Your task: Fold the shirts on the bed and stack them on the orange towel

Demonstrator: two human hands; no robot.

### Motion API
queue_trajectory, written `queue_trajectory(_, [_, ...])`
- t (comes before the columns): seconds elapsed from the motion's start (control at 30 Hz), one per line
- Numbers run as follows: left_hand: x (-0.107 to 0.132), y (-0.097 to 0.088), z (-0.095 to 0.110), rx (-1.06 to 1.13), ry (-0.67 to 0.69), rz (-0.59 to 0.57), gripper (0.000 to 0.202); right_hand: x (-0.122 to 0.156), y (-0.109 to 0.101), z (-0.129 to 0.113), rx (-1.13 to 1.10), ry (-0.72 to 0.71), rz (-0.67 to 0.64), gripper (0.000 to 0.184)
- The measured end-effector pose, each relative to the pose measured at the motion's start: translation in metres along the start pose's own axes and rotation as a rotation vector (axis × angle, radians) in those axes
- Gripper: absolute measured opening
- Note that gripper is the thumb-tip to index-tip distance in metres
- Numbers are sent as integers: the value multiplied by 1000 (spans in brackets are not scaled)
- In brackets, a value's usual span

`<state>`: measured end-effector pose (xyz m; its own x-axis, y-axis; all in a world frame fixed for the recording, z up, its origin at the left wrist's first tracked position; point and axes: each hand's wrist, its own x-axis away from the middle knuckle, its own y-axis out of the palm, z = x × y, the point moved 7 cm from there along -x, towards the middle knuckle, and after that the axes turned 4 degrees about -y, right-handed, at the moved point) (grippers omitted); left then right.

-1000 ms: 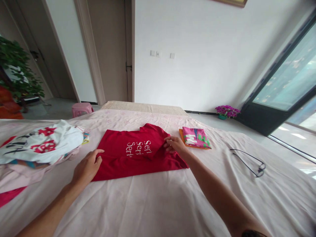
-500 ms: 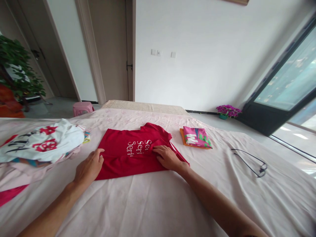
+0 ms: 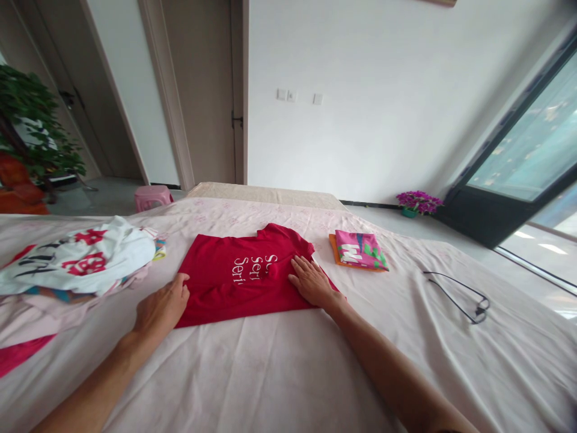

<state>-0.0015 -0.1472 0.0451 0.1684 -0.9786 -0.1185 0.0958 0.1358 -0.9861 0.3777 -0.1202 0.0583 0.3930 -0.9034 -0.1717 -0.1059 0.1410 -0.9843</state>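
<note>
A red T-shirt (image 3: 225, 294) with white lettering lies folded over on the bed, its sleeve and neck side toward the right. At its left edge, my left hand (image 3: 163, 300) has thumb and fingers closed on the cloth. My right hand (image 3: 312, 281) rests palm down near the neck end, fingers stretched out over the fabric and gripping nothing. Small wrinkles run through the shirt between the two hands, around the lettering.
Left of the shirt is a loose heap of clothes (image 3: 121, 246). Folded garments (image 3: 360, 249), pink over orange, lie to the right, with eyeglasses (image 3: 464, 297) farther right. Past the bed (image 3: 270, 373) stand a pink stool (image 3: 152, 197) and purple flowers (image 3: 419, 201).
My right hand has slid slightly right across the shirt, and its fingers have flattened and spread. The cloth beneath has shifted a little. My left hand has stayed at the left edge.
</note>
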Motion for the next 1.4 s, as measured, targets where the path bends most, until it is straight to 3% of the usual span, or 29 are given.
queue_trajectory(0.07, [4,-6,3,-55,32,43,41,0,-1,1,7,33,21,57])
queue_trajectory(0.17, [15,-25,16,-134,136,229,44,3,-7,-12,-10,-7,72,57])
queue_trajectory(0.23, [24,-36,32,-76,257,334,43,6,-10,-25,-39,-73,88,58])
queue_trajectory(0.3, [33,-36,51,80,425,324,40,9,-9,-37,-71,-136,72,60])
queue_trajectory(0.37, [39,-28,68,227,576,239,39,10,-4,-44,-90,-172,36,59])
queue_trajectory(0.43, [42,-16,78,288,635,159,38,10,1,-43,-82,-163,11,58])
queue_trajectory(0.63, [33,13,70,120,596,71,54,11,8,-13,59,-68,18,60])
queue_trajectory(0.83, [23,15,48,-16,458,71,62,18,6,13,138,20,59,60])
queue_trajectory(1.03, [15,18,24,-85,300,71,63,21,3,21,121,71,31,60])
queue_trajectory(1.27, [17,17,13,-124,253,151,64,27,1,27,106,32,-2,58])
queue_trajectory(1.4, [21,1,19,-121,284,292,59,30,0,31,97,70,-2,59])
